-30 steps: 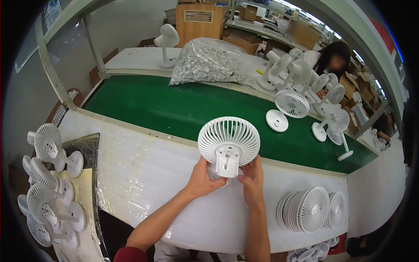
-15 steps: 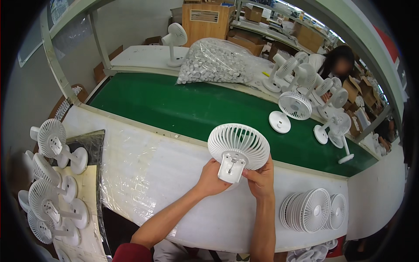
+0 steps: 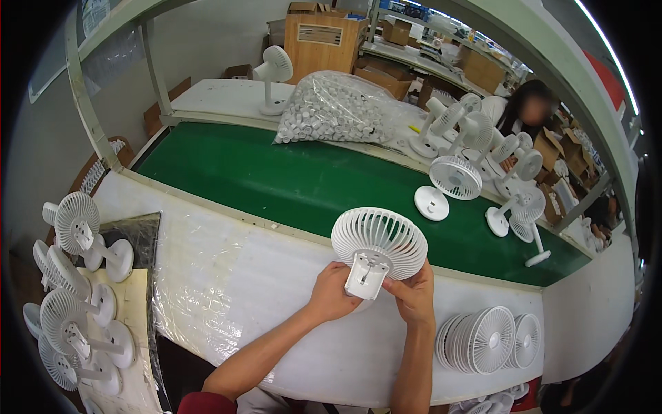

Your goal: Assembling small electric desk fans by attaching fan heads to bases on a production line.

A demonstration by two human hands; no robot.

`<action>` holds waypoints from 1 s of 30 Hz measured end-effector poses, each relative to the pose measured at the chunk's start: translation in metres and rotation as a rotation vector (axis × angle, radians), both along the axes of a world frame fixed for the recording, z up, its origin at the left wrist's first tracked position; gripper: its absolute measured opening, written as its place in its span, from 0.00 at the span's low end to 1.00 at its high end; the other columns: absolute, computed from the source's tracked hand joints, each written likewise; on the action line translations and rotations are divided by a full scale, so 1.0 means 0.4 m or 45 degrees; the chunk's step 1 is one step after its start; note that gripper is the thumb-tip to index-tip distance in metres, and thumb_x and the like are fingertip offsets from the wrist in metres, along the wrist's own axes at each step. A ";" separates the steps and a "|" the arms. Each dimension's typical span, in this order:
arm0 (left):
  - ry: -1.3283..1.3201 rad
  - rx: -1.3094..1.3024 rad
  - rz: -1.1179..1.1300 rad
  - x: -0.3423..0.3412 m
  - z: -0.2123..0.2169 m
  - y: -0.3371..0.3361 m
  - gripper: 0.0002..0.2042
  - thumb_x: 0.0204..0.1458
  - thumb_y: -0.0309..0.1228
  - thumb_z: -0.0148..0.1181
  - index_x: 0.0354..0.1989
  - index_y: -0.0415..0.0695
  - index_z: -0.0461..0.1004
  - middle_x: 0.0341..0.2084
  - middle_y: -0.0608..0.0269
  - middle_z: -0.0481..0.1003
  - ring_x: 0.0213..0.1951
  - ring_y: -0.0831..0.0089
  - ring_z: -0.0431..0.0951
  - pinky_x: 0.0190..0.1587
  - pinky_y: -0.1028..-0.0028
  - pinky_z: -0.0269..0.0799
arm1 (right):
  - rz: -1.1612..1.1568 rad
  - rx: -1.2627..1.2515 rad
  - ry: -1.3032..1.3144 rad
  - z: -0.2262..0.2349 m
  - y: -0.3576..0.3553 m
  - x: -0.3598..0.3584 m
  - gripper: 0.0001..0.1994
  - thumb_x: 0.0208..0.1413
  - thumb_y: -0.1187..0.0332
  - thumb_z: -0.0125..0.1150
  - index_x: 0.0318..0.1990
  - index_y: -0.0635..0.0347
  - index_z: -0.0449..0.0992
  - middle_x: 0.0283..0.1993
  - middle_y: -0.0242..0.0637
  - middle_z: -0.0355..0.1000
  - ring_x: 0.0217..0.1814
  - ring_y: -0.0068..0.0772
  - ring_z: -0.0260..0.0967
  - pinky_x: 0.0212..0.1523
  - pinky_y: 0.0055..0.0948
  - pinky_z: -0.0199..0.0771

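Observation:
Both of my hands hold one white fan head (image 3: 378,243) over the front of the white table. Its slatted rear cage faces up and away, and an opened motor housing points toward me. My left hand (image 3: 334,292) is closed round the left side of the housing, its fingertips partly hidden beneath. On the other side my right hand (image 3: 414,292) grips the cage's lower right rim, thumb against the housing. The fan's front side and any stand beneath it are hidden.
Stacked round fan grilles (image 3: 488,340) stand at the table's right. Several small fans (image 3: 77,224) line the left side. A green conveyor belt (image 3: 276,176) crosses behind, with fans on its right. Beyond lies a bag of small white parts (image 3: 331,110); a co-worker (image 3: 527,107) sits far right.
My view has tilted slightly, so the surroundings shift a little in the picture. The fan head stays in both hands, nearly the same pose.

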State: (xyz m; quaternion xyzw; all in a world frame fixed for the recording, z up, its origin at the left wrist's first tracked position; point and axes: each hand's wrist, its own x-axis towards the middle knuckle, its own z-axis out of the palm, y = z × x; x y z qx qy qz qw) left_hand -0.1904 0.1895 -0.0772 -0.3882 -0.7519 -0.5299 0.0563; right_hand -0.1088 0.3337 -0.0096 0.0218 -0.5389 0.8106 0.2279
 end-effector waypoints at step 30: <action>0.069 -0.056 -0.159 -0.006 0.035 -0.018 0.22 0.41 0.25 0.69 0.47 0.40 0.75 0.39 0.53 0.78 0.38 0.57 0.80 0.42 0.67 0.76 | 0.116 -0.162 -0.028 -0.043 0.014 0.019 0.35 0.42 0.87 0.60 0.63 0.64 0.66 0.59 0.42 0.72 0.60 0.36 0.69 0.65 0.33 0.63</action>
